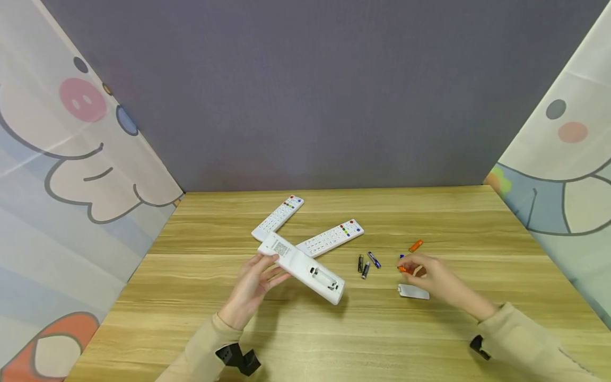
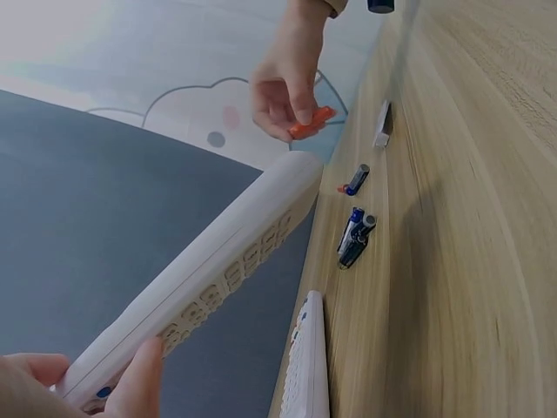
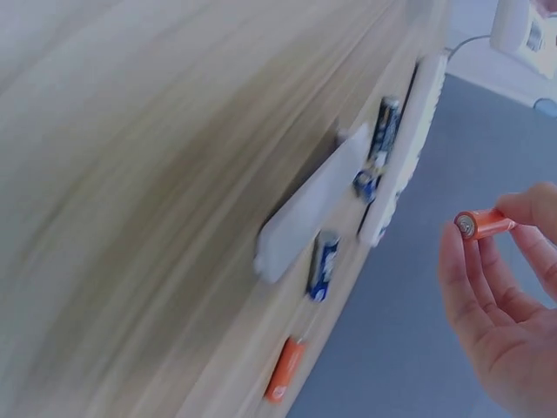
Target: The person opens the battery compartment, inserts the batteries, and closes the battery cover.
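My left hand (image 1: 253, 289) grips a white remote control (image 1: 305, 268) by one end, above the table. Its back faces up in the head view, with a printed code label and an uncovered battery compartment showing metal contacts. Between thumb and fingers, my right hand (image 1: 431, 276) pinches an orange battery (image 3: 484, 224) in the air. Just below that hand lies the white battery cover (image 1: 413, 291). A blue battery (image 3: 323, 266) and another orange battery (image 3: 285, 369) lie on the table near the cover. In the head view, my fingers partly hide the held battery.
Two more white remotes lie buttons up at the back, one at the left (image 1: 278, 217) and one nearer the middle (image 1: 334, 237). Two dark batteries (image 1: 365, 270) and a blue battery (image 1: 374, 259) lie between the hands. A grey panel (image 1: 334, 106) stands behind the wooden table (image 1: 191, 276).
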Demonstrator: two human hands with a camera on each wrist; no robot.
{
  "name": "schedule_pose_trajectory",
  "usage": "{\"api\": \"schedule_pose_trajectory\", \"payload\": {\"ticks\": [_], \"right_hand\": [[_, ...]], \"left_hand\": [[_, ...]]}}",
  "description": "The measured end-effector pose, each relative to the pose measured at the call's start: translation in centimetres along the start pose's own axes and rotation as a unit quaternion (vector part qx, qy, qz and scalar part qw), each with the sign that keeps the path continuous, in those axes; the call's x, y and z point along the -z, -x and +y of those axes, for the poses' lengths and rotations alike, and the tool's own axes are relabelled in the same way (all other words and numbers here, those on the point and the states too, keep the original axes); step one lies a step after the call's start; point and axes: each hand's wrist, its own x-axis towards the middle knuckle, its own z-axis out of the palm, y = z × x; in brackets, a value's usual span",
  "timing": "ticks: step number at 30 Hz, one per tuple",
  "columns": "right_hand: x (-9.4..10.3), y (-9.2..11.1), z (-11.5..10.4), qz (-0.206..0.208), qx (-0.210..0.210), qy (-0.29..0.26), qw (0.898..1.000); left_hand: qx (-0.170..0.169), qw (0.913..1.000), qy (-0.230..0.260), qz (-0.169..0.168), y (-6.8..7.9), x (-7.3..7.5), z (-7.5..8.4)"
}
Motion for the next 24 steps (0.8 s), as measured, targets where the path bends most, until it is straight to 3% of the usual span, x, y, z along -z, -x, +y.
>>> {"api": "schedule_pose_trajectory", "payload": {"ticks": [7, 17, 24], "right_hand": [[-0.9, -0.6, -1.7, -0.001, -0.003, -0.034, 0.999], [-2.6, -1.3, -3.2, 0.026, 0.049, -0.072, 0.996], [-3.2, -1.6, -4.1, 0.024, 0.067, -0.089, 0.993]], "left_hand": [[0.000, 1.0000, 0.004, -0.005, 0.0, -0.1, 0.0], [0.004, 0.9999, 0.014, -0.007, -0.1, -0.6, -0.2], [0.005, 0.9996, 0.021, -0.017, 0.1, -0.8, -0.1]]}}
